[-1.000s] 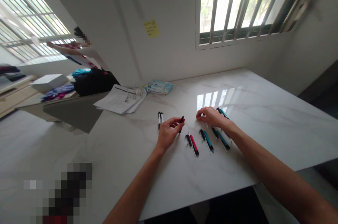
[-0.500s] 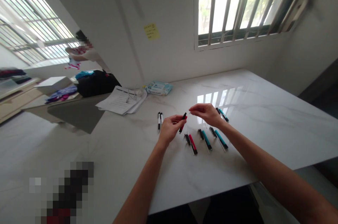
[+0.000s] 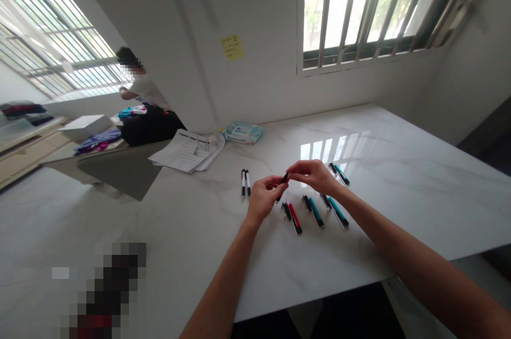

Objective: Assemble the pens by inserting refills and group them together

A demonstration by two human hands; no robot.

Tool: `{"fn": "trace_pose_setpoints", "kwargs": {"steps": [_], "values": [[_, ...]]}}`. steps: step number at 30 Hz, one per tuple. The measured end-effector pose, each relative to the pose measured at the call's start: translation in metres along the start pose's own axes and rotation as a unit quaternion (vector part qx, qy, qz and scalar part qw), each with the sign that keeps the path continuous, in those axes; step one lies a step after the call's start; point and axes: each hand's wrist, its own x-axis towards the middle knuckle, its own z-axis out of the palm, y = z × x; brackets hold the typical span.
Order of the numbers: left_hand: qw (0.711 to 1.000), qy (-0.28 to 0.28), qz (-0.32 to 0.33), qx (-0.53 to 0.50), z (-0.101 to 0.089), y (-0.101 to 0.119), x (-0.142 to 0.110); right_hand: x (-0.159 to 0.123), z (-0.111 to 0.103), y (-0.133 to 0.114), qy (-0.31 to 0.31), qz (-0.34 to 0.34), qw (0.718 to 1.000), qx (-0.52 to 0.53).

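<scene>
Right fingers (image 3: 300, 168) have reached the slim, tubular black-and-red pen (image 3: 285, 178).

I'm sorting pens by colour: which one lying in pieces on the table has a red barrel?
The red-barrelled pen, leftmost of those lying in pieces and nearest the left hand; the others in pieces have teal barrels.

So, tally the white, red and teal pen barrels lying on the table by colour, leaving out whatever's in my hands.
White barrels: 2
Red barrel: 1
Teal barrels: 3
Total: 6
</scene>
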Motion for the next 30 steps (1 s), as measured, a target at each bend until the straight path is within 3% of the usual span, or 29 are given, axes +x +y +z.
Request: {"fn": "trace_pose_setpoints", "kwargs": {"steps": [13,16,19,23,26,30], "values": [[0.999,0.007,-0.005,-0.039,0.002,0.003,-0.001,0.0,0.002,-0.001,-0.009,0.024,0.999,-0.019],[0.999,0.016,-0.002,-0.042,0.002,0.001,0.0,0.0,-0.009,-0.006,0.018,0.031,0.994,-0.106],[0.998,0.039,-0.004,-0.038,0.003,0.0,0.0,-0.002,-0.027,-0.006,0.056,0.079,0.944,-0.315],[0.998,0.05,-0.008,-0.031,0.004,0.0,0.0,-0.006,-0.037,0.007,-0.003,0.171,0.851,-0.497],[0.998,0.047,-0.01,-0.028,0.004,0.001,-0.001,-0.005,-0.032,0.016,-0.032,0.202,0.827,-0.523],[0.998,0.045,-0.01,-0.03,0.005,0.004,-0.001,-0.002,-0.021,0.015,-0.01,0.216,0.804,-0.555]]}}
